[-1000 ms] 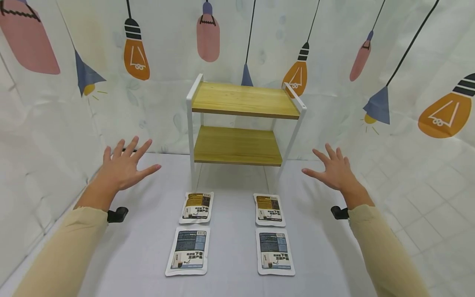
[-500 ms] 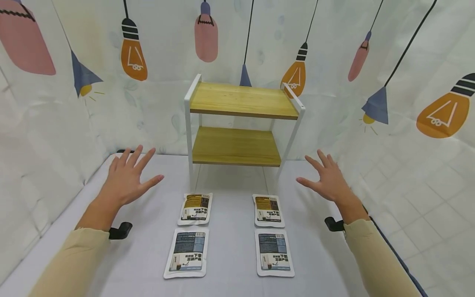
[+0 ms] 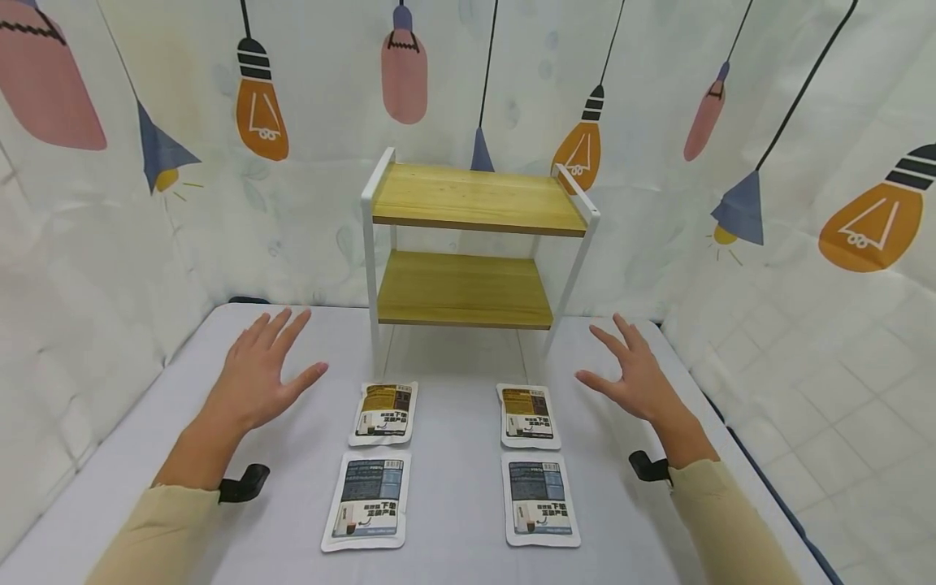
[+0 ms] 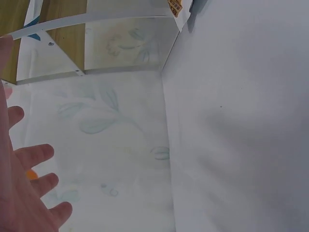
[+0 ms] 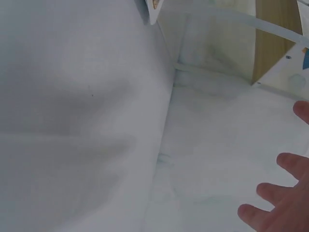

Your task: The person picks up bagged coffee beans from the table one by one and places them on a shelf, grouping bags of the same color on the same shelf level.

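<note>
My left hand (image 3: 256, 378) hovers over the left side of the white table, fingers spread and holding nothing. Over the right side, my right hand (image 3: 634, 375) is likewise spread and holds nothing. Between them lie flat white pouches in two columns. The left column has a brown-labelled pouch (image 3: 383, 414) behind a blue-labelled pouch (image 3: 367, 501). On the right, another brown-labelled pouch (image 3: 528, 417) lies behind another blue-labelled pouch (image 3: 541, 500). In the wrist views, the fingers of the left hand (image 4: 29, 183) and right hand (image 5: 285, 193) reach into open air.
A two-tier shelf (image 3: 478, 195) with wooden boards and a white frame stands at the back of the table (image 3: 453, 455), behind the pouches. A white curtain (image 3: 314, 203) printed with lamps hangs behind and at both sides. Each wrist carries a black mount (image 3: 244, 483).
Both hands have moved back toward the body and slightly inward, staying spread. The head view has shifted a little. Pouches and shelf stay where they were.
</note>
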Available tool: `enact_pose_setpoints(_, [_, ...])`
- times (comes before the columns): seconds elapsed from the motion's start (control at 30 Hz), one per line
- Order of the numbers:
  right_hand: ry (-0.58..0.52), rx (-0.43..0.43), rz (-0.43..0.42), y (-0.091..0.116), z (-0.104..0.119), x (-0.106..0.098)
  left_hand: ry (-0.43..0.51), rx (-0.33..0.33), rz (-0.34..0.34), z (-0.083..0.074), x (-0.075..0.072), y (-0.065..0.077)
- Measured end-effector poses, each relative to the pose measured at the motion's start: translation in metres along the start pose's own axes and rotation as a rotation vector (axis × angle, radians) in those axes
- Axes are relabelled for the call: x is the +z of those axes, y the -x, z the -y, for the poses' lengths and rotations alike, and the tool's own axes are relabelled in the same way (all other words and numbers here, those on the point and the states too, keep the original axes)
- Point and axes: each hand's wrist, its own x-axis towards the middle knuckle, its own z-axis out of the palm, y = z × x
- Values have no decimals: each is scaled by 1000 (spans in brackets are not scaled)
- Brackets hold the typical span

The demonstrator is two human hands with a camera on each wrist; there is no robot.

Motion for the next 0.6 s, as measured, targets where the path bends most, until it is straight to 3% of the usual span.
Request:
enact_pose_setpoints(0.17, [-64, 5, -11, 7, 3, 11, 57, 33, -42, -7, 5, 3])
enact_pose_setpoints(0.6, [-184, -9, -52, 23, 20, 33, 242, 37, -62, -34, 20, 2])
